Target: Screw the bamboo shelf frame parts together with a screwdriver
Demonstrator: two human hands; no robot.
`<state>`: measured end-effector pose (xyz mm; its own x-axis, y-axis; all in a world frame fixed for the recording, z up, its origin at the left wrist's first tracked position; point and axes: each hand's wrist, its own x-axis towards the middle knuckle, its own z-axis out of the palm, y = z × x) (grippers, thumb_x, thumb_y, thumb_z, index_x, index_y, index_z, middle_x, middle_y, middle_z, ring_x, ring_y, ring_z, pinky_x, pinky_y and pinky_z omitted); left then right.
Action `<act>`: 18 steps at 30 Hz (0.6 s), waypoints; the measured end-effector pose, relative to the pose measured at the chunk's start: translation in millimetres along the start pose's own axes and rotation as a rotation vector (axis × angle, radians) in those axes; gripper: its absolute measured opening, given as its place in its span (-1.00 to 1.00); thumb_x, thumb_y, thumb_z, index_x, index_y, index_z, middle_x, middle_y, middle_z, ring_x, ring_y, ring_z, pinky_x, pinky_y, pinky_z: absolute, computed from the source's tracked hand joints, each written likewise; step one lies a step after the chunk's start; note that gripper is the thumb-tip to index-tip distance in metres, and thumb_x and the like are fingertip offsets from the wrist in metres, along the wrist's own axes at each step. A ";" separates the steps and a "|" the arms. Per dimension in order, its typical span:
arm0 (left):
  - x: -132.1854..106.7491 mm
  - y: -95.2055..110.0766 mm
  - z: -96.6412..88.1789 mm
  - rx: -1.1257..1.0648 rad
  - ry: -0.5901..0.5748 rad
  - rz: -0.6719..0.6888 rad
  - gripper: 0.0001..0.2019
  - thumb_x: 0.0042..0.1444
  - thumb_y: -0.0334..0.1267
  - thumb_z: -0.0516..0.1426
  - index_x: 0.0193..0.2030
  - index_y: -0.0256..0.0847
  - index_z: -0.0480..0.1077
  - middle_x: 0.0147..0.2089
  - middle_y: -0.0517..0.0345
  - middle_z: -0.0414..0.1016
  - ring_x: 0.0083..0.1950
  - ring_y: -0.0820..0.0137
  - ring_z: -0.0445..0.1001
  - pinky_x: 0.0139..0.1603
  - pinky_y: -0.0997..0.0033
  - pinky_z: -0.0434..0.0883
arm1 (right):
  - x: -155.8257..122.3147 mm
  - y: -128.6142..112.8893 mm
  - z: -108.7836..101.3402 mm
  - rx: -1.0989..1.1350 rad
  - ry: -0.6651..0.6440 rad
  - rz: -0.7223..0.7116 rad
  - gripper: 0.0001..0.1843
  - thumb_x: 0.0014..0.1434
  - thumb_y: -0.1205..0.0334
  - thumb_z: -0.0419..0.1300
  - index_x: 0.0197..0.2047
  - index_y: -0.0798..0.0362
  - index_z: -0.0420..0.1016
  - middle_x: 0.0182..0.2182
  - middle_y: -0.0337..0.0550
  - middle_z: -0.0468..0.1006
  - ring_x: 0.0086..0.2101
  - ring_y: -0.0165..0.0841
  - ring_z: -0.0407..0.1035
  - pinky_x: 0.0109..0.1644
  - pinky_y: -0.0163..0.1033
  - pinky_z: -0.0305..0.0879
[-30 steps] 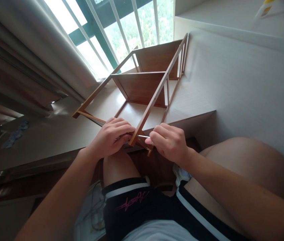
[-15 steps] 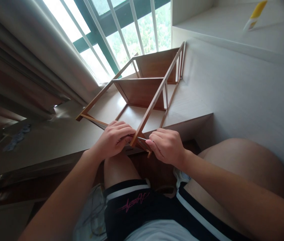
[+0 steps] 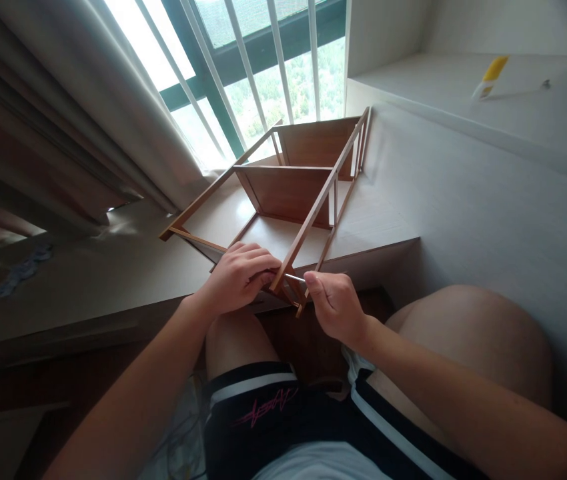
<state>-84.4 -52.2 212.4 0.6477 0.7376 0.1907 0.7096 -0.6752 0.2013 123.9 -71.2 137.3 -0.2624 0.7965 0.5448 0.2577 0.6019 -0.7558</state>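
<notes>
A brown wooden shelf rack [image 3: 308, 235] lies on its side on the pale ledge, its near end sticking out toward me. My left hand [image 3: 243, 273] is closed round the near end of the rack, thumb and fingers pinching the board beside the front post. My right hand [image 3: 336, 300] is wrapped round the handle of a screwdriver [image 3: 294, 278]; only its thin metal shaft shows. The shaft points left and its tip meets the outer face of the post, opposite my left fingers. The tip itself and any screw are too small to make out.
A barred window [image 3: 283, 60] is behind the rack, with a grey curtain [image 3: 148, 100] at left. On the white shelf at upper right lies a yellow-capped tube [image 3: 492, 75]. The ledge [image 3: 113, 280] ends just before my knees. A crumpled cloth [image 3: 23, 270] lies at far left.
The view has tilted up slightly, so the rack and window sit lower in the picture. My right hand has turned on the screwdriver, its fingers now curled further under.
</notes>
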 end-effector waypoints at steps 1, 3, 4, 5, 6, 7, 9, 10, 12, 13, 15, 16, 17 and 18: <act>0.0 0.2 -0.2 -0.001 0.002 -0.001 -0.82 0.20 -0.35 0.01 -0.14 -0.15 0.42 -0.19 0.12 0.53 -0.14 0.32 0.40 -0.02 0.27 0.24 | -0.6 -0.6 1.2 0.021 0.008 0.015 -0.54 0.38 0.20 -0.09 -0.59 0.03 0.04 -0.65 -0.31 0.12 -0.61 -0.47 0.02 -0.45 -0.25 -0.10; -0.2 0.2 -0.5 -0.001 0.005 -0.001 -0.82 0.20 -0.34 0.02 -0.15 -0.15 0.42 -0.19 0.12 0.52 -0.14 0.33 0.40 -0.03 0.29 0.24 | -1.9 -0.9 3.4 0.058 0.022 0.038 -0.54 0.38 0.19 -0.09 -0.59 0.02 0.02 -0.65 -0.31 0.11 -0.61 -0.48 0.01 -0.46 -0.26 -0.10; -0.4 0.1 -0.5 -0.001 0.006 -0.001 -0.83 0.20 -0.33 0.02 -0.15 -0.15 0.42 -0.19 0.12 0.52 -0.14 0.33 0.40 -0.04 0.29 0.24 | -2.7 -0.5 4.1 0.067 0.025 0.046 -0.54 0.39 0.19 -0.10 -0.59 0.02 0.02 -0.65 -0.32 0.11 -0.61 -0.48 0.02 -0.46 -0.26 -0.10; -0.6 -0.2 -0.3 0.002 0.008 0.000 -0.83 0.21 -0.32 0.02 -0.15 -0.15 0.42 -0.19 0.12 0.52 -0.14 0.33 0.40 -0.05 0.30 0.23 | -3.5 0.3 4.5 0.063 0.021 0.048 -0.54 0.39 0.19 -0.10 -0.58 0.02 0.03 -0.65 -0.32 0.12 -0.61 -0.48 0.02 -0.46 -0.27 -0.09; -0.8 -0.4 -0.2 0.004 0.011 0.000 -0.82 0.21 -0.32 0.02 -0.14 -0.14 0.42 -0.19 0.12 0.52 -0.14 0.33 0.39 -0.05 0.30 0.23 | -4.2 1.4 4.4 0.042 0.010 0.041 -0.55 0.39 0.20 -0.11 -0.57 0.02 0.04 -0.65 -0.32 0.13 -0.61 -0.47 0.04 -0.45 -0.27 -0.08; -1.1 -0.7 0.0 0.007 0.014 0.000 -0.82 0.21 -0.32 0.02 -0.14 -0.14 0.42 -0.20 0.13 0.52 -0.14 0.33 0.39 -0.05 0.30 0.23 | -4.7 2.8 3.7 0.004 -0.007 0.018 -0.56 0.39 0.20 -0.11 -0.56 0.02 0.07 -0.64 -0.31 0.15 -0.60 -0.46 0.06 -0.44 -0.27 -0.06; -1.6 -0.9 0.1 0.011 0.018 -0.001 -0.82 0.21 -0.33 0.02 -0.15 -0.14 0.43 -0.20 0.13 0.52 -0.13 0.33 0.39 -0.06 0.31 0.22 | -4.4 5.7 1.2 -0.097 -0.048 -0.055 -0.59 0.39 0.20 -0.10 -0.53 0.02 0.13 -0.62 -0.29 0.21 -0.56 -0.43 0.11 -0.40 -0.27 -0.02; -1.8 -0.8 0.0 0.010 0.021 0.000 -0.82 0.22 -0.33 0.02 -0.15 -0.14 0.43 -0.21 0.13 0.52 -0.13 0.33 0.39 -0.07 0.31 0.22 | -3.6 6.9 -0.6 -0.146 -0.063 -0.091 -0.60 0.39 0.20 -0.10 -0.52 0.03 0.16 -0.61 -0.27 0.24 -0.54 -0.42 0.14 -0.39 -0.27 0.00; -2.1 -0.2 -0.5 0.005 0.025 0.003 -0.83 0.23 -0.32 0.02 -0.16 -0.14 0.43 -0.22 0.13 0.52 -0.13 0.33 0.39 -0.08 0.32 0.22 | -1.1 7.9 -4.2 -0.223 -0.077 -0.140 -0.60 0.39 0.20 -0.10 -0.50 0.03 0.20 -0.58 -0.24 0.28 -0.52 -0.41 0.16 -0.36 -0.27 0.03; -2.3 0.3 -0.9 0.002 0.028 0.006 -0.83 0.23 -0.31 0.02 -0.16 -0.14 0.43 -0.23 0.13 0.51 -0.14 0.33 0.39 -0.08 0.32 0.22 | 0.6 7.7 -6.0 -0.255 -0.080 -0.155 -0.60 0.39 0.20 -0.11 -0.50 0.04 0.21 -0.57 -0.23 0.30 -0.51 -0.40 0.17 -0.35 -0.26 0.04; -2.5 1.1 -1.6 -0.002 0.036 0.010 -0.83 0.23 -0.31 0.01 -0.17 -0.14 0.43 -0.25 0.13 0.51 -0.15 0.33 0.40 -0.09 0.32 0.21 | 4.1 6.8 -9.4 -0.323 -0.100 -0.200 -0.61 0.40 0.20 -0.10 -0.48 0.05 0.25 -0.55 -0.20 0.34 -0.49 -0.39 0.20 -0.34 -0.26 0.06; -2.6 1.3 -1.9 -0.002 0.039 0.011 -0.83 0.23 -0.33 0.01 -0.18 -0.15 0.43 -0.25 0.13 0.50 -0.15 0.33 0.40 -0.09 0.32 0.21 | 5.9 6.4 -11.2 -0.361 -0.121 -0.237 -0.62 0.39 0.21 -0.09 -0.46 0.06 0.27 -0.54 -0.18 0.36 -0.47 -0.38 0.22 -0.33 -0.26 0.07; -2.7 1.5 -2.2 -0.002 0.040 0.012 -0.83 0.22 -0.34 0.01 -0.18 -0.15 0.43 -0.26 0.13 0.50 -0.15 0.34 0.40 -0.09 0.32 0.21 | 7.8 6.2 -13.2 -0.402 -0.144 -0.281 -0.63 0.39 0.21 -0.08 -0.45 0.06 0.28 -0.52 -0.17 0.38 -0.45 -0.37 0.23 -0.32 -0.26 0.08; -2.8 1.5 -2.4 -0.001 0.040 0.013 -0.83 0.22 -0.34 0.01 -0.18 -0.15 0.43 -0.26 0.13 0.51 -0.15 0.34 0.40 -0.09 0.32 0.21 | 9.9 6.4 -15.5 -0.442 -0.166 -0.327 -0.64 0.39 0.22 -0.07 -0.45 0.07 0.29 -0.51 -0.16 0.39 -0.43 -0.36 0.23 -0.31 -0.25 0.08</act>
<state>-85.8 -55.3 214.5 0.6455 0.7277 0.2320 0.7008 -0.6850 0.1991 137.4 -58.6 143.5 -0.5271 0.5669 0.6331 0.4941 0.8106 -0.3145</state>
